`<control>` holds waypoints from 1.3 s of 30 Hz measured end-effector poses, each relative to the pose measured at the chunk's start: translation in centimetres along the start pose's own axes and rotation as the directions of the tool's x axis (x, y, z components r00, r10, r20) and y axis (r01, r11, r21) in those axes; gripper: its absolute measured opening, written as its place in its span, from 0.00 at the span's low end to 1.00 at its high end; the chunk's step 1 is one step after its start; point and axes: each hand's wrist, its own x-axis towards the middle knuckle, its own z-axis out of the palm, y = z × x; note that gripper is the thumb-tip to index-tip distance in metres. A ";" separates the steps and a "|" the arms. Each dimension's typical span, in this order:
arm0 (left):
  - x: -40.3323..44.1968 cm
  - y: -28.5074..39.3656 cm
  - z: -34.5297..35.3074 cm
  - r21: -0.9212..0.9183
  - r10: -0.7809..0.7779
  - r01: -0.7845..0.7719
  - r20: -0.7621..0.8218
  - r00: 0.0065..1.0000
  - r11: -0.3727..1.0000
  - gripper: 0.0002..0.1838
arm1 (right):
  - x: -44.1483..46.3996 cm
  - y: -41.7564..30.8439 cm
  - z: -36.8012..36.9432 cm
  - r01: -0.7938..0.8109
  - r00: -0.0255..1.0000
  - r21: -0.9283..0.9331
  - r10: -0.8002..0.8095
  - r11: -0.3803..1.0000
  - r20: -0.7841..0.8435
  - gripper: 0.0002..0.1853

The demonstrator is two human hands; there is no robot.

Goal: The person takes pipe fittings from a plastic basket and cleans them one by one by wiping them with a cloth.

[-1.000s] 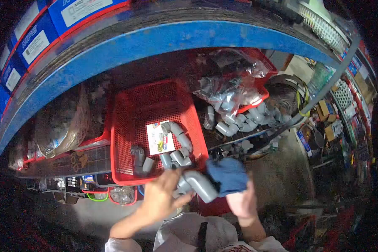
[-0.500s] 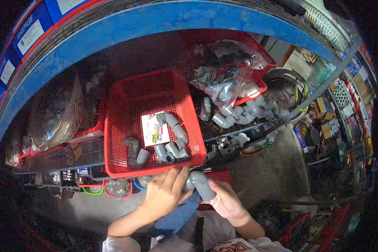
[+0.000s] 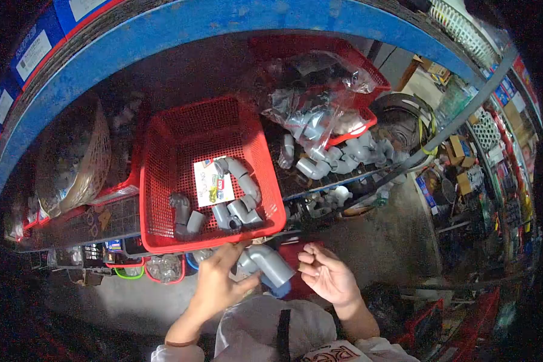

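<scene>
My left hand (image 3: 217, 286) is in front of the red basket, its thumb and fingers closed around the left end of a grey plastic pipe elbow (image 3: 271, 265). The elbow's wide end points down to the right. Apart from it, to the right, my right hand (image 3: 329, 277) is half curled with its palm up and nothing in it. Just beyond my left hand's fingertips is the near rim of the red basket (image 3: 214, 242). Inside lie several grey pipe fittings (image 3: 242, 181) and a white printed card (image 3: 213, 184).
Loose grey fittings (image 3: 350, 160) and a clear plastic bag (image 3: 311, 102) lie to the right on the shelf. A netted sack (image 3: 78, 157) stands at left. Overhead runs a blue shelf beam (image 3: 235, 21). A grey hose (image 3: 464, 114) crosses the right side.
My right hand has let go of the elbow and moved a little to the right. The elbow, still in my left hand, has shifted slightly left and down. The view has shifted slightly.
</scene>
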 end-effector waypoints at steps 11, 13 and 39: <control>-0.8 -3.5 5.9 0.016 -0.091 0.090 0.300 0.950 0.996 0.24 | 2.5 2.0 -7.8 -0.251 0.968 -0.435 0.223 0.865 -0.116 0.18; -1.9 -5.3 8.7 -0.032 -0.039 0.051 0.313 0.949 0.998 0.24 | 2.9 2.4 -10.3 -0.311 0.947 -0.447 0.314 0.839 -0.068 0.19; -16.7 -45.9 38.6 0.382 -0.395 0.144 0.738 0.547 0.913 0.07 | -1.7 15.4 -50.3 0.500 0.293 -0.162 -0.343 0.850 -0.892 0.20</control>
